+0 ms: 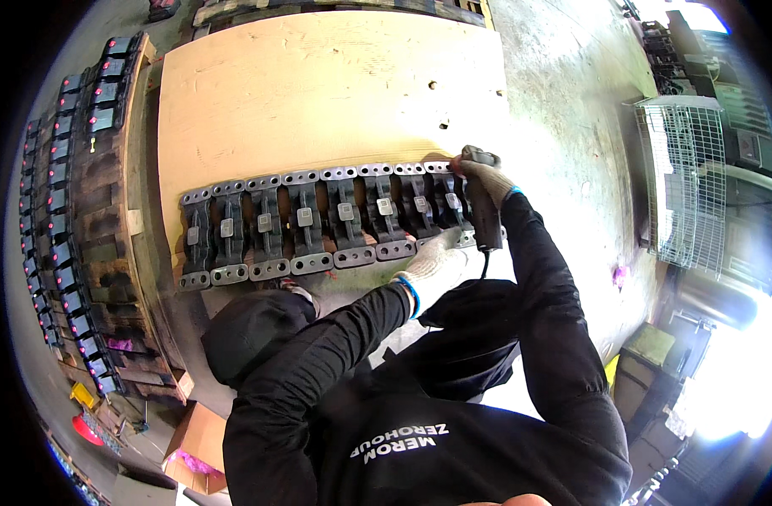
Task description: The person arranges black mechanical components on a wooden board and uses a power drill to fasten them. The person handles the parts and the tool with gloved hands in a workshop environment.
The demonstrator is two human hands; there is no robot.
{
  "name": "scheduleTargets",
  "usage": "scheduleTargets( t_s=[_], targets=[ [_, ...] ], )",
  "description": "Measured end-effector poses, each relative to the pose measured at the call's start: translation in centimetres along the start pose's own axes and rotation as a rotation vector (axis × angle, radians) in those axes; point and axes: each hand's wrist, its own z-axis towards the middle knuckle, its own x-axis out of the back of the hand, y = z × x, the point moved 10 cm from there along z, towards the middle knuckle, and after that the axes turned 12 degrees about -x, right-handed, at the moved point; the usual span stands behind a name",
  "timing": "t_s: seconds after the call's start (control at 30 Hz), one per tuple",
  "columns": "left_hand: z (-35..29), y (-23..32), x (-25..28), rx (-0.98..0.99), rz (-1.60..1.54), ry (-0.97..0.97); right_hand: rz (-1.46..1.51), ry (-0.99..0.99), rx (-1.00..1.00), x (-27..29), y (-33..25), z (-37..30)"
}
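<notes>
A row of several dark metal track links (305, 218), each with a raised square in the middle and holes at both ends, lies along the near side of a tan board (318, 93). My right hand (490, 179), in a light glove, is closed around a dark corded handheld power tool (485, 221) at the row's right end. The tool's head reaches the far end of the last link; its working tip is hidden. My left hand (436, 268), gloved in white with a blue cuff, closes against the near end of the rightmost links. Its fingertips are partly hidden.
At left, a wooden pallet (116, 291) carries long rows of similar dark parts with pink marks. A cardboard box (199, 443) stands at lower left. A wire cage (685, 181) stands at right. The tool's cord (485, 266) hangs toward my legs.
</notes>
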Motion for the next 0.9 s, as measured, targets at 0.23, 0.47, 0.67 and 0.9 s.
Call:
scheduleTargets(
  t_s=[0.23, 0.47, 0.67, 0.9],
  targets=[
    [0.4, -1.0, 0.8, -0.01, 0.212, -0.029, 0.065, 0.06, 0.016, 4.6, 1.7, 3.0],
    [0.0, 0.4, -0.3, 0.038, 0.052, -0.092, 0.016, 0.064, 0.044, 2.8, 1.6, 1.9],
    [-0.1, 0.1, 0.2, -0.029, 0.102, -0.023, 0.06, 0.042, 0.113, 0.6, -0.8, -0.7],
    [-0.1, 1.6, -0.6, 0.007, 0.14, -0.096, -0.009, 0.032, 0.15, 3.3, 1.2, 5.2]
  ],
)
